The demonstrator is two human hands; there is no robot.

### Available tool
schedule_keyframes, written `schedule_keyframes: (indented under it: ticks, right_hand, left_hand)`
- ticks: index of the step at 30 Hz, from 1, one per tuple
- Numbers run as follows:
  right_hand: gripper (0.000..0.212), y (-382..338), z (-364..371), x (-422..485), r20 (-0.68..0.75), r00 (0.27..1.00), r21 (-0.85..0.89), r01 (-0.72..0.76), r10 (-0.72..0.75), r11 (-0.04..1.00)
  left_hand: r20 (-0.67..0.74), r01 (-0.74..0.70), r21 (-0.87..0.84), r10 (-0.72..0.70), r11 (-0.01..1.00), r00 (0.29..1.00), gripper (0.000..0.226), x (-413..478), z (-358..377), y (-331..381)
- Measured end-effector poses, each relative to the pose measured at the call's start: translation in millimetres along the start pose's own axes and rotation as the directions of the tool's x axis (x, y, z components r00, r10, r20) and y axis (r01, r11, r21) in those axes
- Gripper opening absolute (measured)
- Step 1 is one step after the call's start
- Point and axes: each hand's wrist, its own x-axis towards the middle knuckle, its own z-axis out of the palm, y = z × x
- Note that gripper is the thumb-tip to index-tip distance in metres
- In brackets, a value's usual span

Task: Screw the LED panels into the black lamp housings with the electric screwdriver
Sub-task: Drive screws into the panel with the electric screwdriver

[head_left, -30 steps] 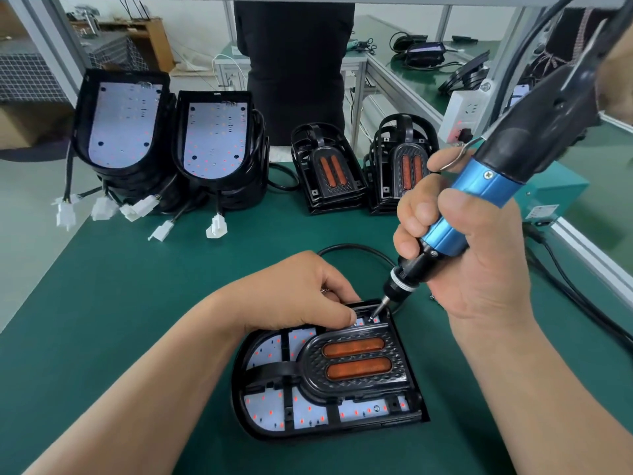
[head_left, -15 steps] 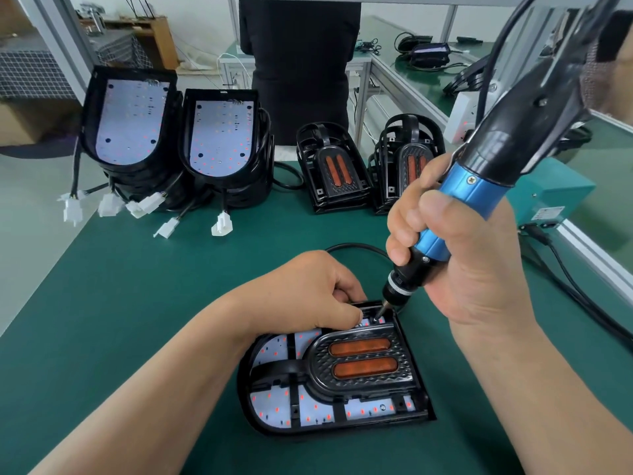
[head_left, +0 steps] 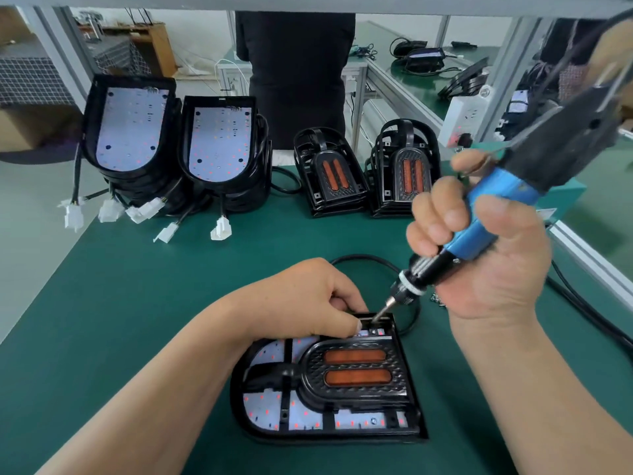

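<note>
The right hand (head_left: 486, 255) is wrapped around the electric screwdriver (head_left: 479, 228), its bit set into the far corner of the lamp housing (head_left: 329, 382). The left hand (head_left: 301, 303) is curled, fingertips pinched there. An LED panel (head_left: 263, 406) lies inside the housing, mid-mat (head_left: 137, 320).

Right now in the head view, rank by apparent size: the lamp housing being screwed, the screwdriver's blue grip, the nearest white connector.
1. lamp housing, though it is nearest the camera.
2. blue grip.
3. white connector, though it lies farther back.
</note>
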Motion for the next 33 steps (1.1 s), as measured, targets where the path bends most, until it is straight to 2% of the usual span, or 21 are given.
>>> schedule_keyframes:
  ticks: [4, 6, 7, 8, 10, 11, 14, 17, 19, 21, 25, 28, 33]
  right_hand:
    - [0.019, -5, -7, 2, -0.243, 0.965, 0.018, 0.110, -0.102, 0.994]
    - [0.019, -3, -11, 3, -0.350, 0.929, 0.040, 0.140, -0.117, 0.989]
    - [0.017, -2, -12, 3, -0.394, 0.911, 0.049, 0.151, -0.120, 0.987]
    - [0.016, 0, -14, 3, -0.431, 0.894, 0.055, 0.158, -0.120, 0.986]
    - [0.014, 3, -16, 3, -0.483, 0.868, 0.063, 0.167, -0.116, 0.984]
    - [0.013, 4, -17, 3, -0.501, 0.857, 0.068, 0.173, -0.116, 0.983]
    - [0.012, 8, -17, 3, -0.527, 0.842, 0.084, 0.183, -0.112, 0.979]
    - [0.011, 12, -16, 2, -0.548, 0.831, 0.098, 0.181, -0.099, 0.979]
    - [0.013, 15, -16, 1, -0.566, 0.819, 0.101, 0.179, -0.091, 0.979]
    - [0.013, 17, -15, 2, -0.584, 0.808, 0.106, 0.175, -0.082, 0.979]
    - [0.019, 20, -15, 3, -0.622, 0.780, 0.119, 0.179, -0.068, 0.977]
    - [0.020, 21, -16, 4, -0.635, 0.770, 0.121, 0.185, -0.067, 0.975]
    - [0.016, 22, -18, 5, -0.635, 0.770, 0.118, 0.174, -0.061, 0.978]
  left_hand:
    - [-0.065, -0.009, -0.017, 0.008, 1.000, 0.998, 0.006, 1, -1, -3]
    - [-0.116, -0.002, -0.050, -0.004, 0.999, 0.993, 0.009, 2, -3, -5]
    - [-0.142, 0.016, -0.118, -0.032, 0.993, 0.989, 0.017, 3, -3, -6]
    - [-0.167, 0.047, -0.259, -0.092, 0.965, 0.982, 0.022, 5, -3, -8]
    - [-0.159, 0.090, -0.626, -0.239, 0.775, 0.958, 0.023, 9, -4, -11]
    - [-0.141, 0.097, -0.736, -0.291, 0.670, 0.946, 0.024, 10, -5, -11]
    - [-0.113, 0.071, -0.861, -0.325, 0.503, 0.939, 0.027, 10, -8, -15]
    - [-0.091, 0.051, -0.903, -0.308, 0.426, 0.947, 0.013, 9, -9, -20]
    - [-0.058, 0.061, -0.909, -0.270, 0.412, 0.961, 0.007, 8, -8, -22]
    - [-0.019, 0.078, -0.909, -0.228, 0.409, 0.973, 0.010, 9, -7, -25]
    - [0.004, 0.092, -0.872, -0.180, 0.481, 0.984, 0.013, 11, -3, -27]
    - [0.004, 0.094, -0.857, -0.175, 0.508, 0.985, 0.014, 13, -1, -28]
    - [0.012, 0.100, -0.865, -0.178, 0.492, 0.984, 0.018, 13, -2, -31]
